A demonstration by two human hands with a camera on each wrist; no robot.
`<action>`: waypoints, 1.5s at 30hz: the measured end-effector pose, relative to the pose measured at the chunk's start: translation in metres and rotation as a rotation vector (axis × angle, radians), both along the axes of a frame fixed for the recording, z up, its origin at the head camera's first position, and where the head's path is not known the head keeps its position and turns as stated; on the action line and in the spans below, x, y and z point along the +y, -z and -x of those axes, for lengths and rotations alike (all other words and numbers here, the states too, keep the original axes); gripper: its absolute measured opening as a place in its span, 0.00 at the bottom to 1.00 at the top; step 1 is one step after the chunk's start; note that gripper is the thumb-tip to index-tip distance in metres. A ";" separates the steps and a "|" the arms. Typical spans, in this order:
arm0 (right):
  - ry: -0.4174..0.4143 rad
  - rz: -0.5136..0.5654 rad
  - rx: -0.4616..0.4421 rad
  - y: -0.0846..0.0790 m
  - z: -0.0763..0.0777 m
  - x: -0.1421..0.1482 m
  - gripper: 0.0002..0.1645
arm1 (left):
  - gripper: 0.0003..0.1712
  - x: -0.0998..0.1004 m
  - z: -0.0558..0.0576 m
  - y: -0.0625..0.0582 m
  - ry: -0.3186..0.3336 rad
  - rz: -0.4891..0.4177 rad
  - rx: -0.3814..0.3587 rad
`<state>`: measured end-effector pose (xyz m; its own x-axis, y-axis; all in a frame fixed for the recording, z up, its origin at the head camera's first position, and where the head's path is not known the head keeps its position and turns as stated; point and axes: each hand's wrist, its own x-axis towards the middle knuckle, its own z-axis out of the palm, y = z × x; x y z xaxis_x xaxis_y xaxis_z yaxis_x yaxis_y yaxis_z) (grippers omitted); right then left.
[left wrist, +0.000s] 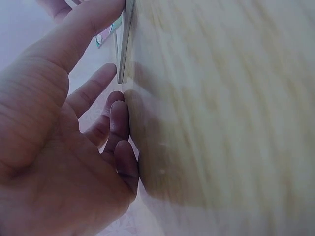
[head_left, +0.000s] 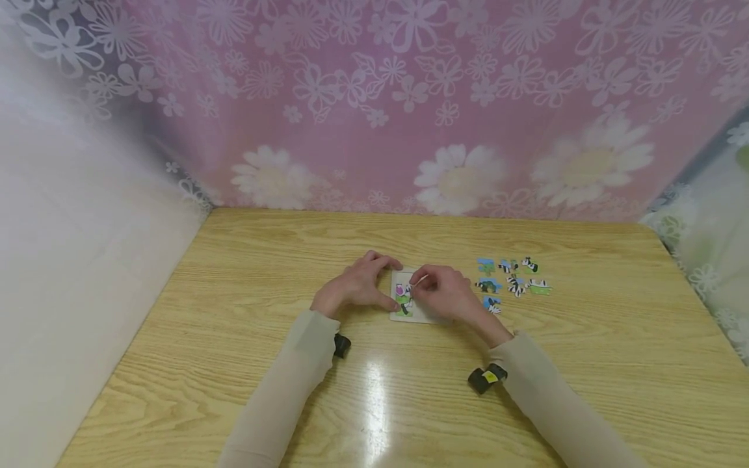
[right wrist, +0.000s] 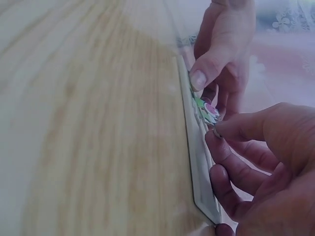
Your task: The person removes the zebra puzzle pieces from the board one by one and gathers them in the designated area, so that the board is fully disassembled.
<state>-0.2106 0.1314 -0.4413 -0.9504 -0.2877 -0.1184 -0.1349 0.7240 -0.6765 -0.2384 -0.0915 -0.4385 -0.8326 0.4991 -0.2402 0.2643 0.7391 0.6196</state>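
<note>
A small pale puzzle tray (head_left: 418, 318) lies on the table between the hands. Colourful pieces (head_left: 404, 302), with green, pink and white in the print, fill its left part. My left hand (head_left: 358, 283) holds the tray at its left side, thumb near the lower corner and index finger near the upper one. Over the tray, my right hand (head_left: 446, 292) pinches a puzzle piece (right wrist: 217, 132) between thumb and index finger, beside the pieces in the tray. Most of that piece is hidden by the fingertips.
To the right of the tray lie several loose puzzle pieces (head_left: 516, 286) in loose rows. The wood-patterned table (head_left: 234, 273) meets a pink flowered curtain (head_left: 363, 117) at the back. A black wrist camera (head_left: 481, 379) is strapped to the right wrist.
</note>
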 end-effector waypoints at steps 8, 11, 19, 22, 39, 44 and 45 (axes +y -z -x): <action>-0.006 0.106 -0.010 -0.005 -0.002 0.012 0.08 | 0.45 0.001 0.000 -0.001 0.015 0.007 0.004; -0.003 0.145 -0.008 -0.006 -0.003 0.020 0.08 | 0.46 0.000 0.000 0.000 0.023 0.011 0.007; 0.014 0.144 0.009 -0.011 -0.009 0.045 0.08 | 0.47 -0.007 0.002 0.006 0.046 0.003 0.005; 0.031 0.141 0.008 -0.015 -0.012 0.057 0.08 | 0.48 -0.010 0.002 0.006 0.058 -0.009 -0.008; 0.030 0.130 0.069 -0.016 -0.028 0.123 0.12 | 0.44 -0.011 -0.005 0.003 0.061 -0.039 0.015; 0.038 0.101 0.084 -0.014 -0.032 0.139 0.12 | 0.44 -0.011 -0.004 0.005 0.056 -0.055 0.010; 0.042 0.092 0.079 -0.015 -0.033 0.143 0.13 | 0.44 -0.011 -0.004 0.005 0.055 -0.059 0.010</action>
